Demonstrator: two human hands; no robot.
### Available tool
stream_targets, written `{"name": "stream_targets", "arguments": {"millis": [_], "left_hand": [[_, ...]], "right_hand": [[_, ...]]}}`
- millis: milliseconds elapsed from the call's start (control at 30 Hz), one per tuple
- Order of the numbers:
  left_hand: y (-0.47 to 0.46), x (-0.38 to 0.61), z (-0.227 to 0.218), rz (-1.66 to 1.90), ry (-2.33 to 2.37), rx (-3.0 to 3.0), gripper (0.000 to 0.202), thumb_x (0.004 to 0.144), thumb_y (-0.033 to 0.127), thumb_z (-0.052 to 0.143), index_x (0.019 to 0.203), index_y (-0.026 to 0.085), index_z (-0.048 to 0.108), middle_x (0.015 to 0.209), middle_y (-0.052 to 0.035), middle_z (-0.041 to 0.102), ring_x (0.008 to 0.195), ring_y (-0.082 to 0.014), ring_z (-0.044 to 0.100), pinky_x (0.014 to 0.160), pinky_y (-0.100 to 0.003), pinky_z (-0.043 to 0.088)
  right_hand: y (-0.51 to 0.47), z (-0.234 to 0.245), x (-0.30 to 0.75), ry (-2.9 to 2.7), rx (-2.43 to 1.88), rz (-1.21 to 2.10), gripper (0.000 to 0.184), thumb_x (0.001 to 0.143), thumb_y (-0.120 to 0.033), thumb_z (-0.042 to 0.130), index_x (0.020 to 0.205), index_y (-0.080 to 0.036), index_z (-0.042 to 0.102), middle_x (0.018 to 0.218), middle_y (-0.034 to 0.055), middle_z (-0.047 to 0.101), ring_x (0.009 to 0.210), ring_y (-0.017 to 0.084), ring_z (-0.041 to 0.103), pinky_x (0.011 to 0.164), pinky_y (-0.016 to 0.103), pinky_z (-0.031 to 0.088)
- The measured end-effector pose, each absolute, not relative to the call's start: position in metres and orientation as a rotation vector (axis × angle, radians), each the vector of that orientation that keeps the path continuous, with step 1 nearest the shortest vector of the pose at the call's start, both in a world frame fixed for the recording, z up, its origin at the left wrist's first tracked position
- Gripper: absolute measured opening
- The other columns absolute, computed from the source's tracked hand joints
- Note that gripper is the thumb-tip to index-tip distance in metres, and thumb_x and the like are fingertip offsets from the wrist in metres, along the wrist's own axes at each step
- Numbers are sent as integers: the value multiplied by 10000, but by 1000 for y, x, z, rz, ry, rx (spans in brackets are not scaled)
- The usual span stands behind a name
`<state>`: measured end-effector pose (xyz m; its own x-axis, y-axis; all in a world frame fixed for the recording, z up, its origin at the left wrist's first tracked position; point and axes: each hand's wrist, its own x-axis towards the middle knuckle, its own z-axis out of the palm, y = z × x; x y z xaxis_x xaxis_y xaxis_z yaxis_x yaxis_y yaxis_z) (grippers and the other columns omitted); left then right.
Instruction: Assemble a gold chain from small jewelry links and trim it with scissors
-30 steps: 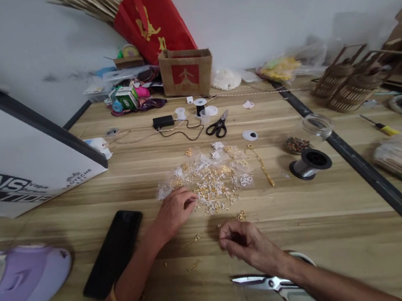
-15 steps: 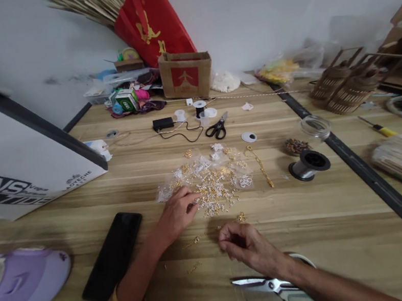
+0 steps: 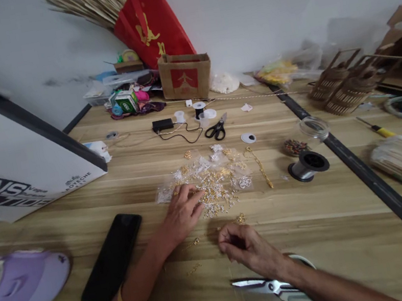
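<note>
A heap of small gold and silver beads (image 3: 216, 181) lies on clear plastic bags in the middle of the wooden table (image 3: 353, 217). My left hand (image 3: 182, 211) rests on the heap's left edge, fingers spread flat among the beads. My right hand (image 3: 243, 247) is curled just in front of the heap, fingertips pinched together; whatever they pinch is too small to make out. A small gold bead cluster (image 3: 240, 218) sits just beyond my right hand. A short gold chain piece (image 3: 195, 267) lies between my forearms. Large silver scissors (image 3: 275, 288) lie under my right wrist.
A black phone (image 3: 113, 259) lies left of my left arm, a purple cap (image 3: 19, 291) further left, a white box (image 3: 12, 163) behind. A wire spool (image 3: 308, 165), bead dish (image 3: 295, 146), glass lid (image 3: 314, 126), gold chain (image 3: 261, 167) and black scissors (image 3: 217, 128) lie beyond.
My left hand has slid a little forward and opened from a pinch to spread fingers on the beads. My right hand has stayed in place.
</note>
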<state>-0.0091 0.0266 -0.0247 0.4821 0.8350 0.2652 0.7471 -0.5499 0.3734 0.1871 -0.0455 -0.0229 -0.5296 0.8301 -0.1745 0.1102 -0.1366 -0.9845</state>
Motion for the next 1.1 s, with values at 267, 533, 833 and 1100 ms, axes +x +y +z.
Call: {"name": "stream_targets", "arguments": {"millis": [267,533,833,1100], "left_hand": [[21,-1,-26,555,1399,2550,353,868,291,493,1198,177,540,1147,-120,465,1089,-275,408,960,-474,366],[21,-1,-22,579,1345,2538,301,889,288,458,1144,181,578,1176,-109,495,1115,-259,413,973,-460,372],[19,4,-24,486,1260,2651,417,902,297,436,1296,159,432,1335,-125,459,1259,-262,352,1037,-486,321],[16,8,-19,451,1234,2680,350,900,274,451,1234,174,483,1298,-123,481,1232,-259,379,1012,-477,349]], "right_hand": [[-45,-19,187,-1625,-1075,1691,177,839,-290,525,729,-154,499,597,-41,403,545,82,363,499,205,293],[-46,-21,187,-1614,-1072,1709,175,842,-287,523,727,-158,495,600,-43,401,548,82,363,502,202,292],[-46,-22,186,-1592,-1055,1723,223,836,-338,542,710,-162,489,588,-47,400,536,81,371,497,204,289],[-46,-23,186,-1584,-1066,1732,211,829,-329,548,711,-165,488,574,-53,385,521,79,363,493,208,283]]}}
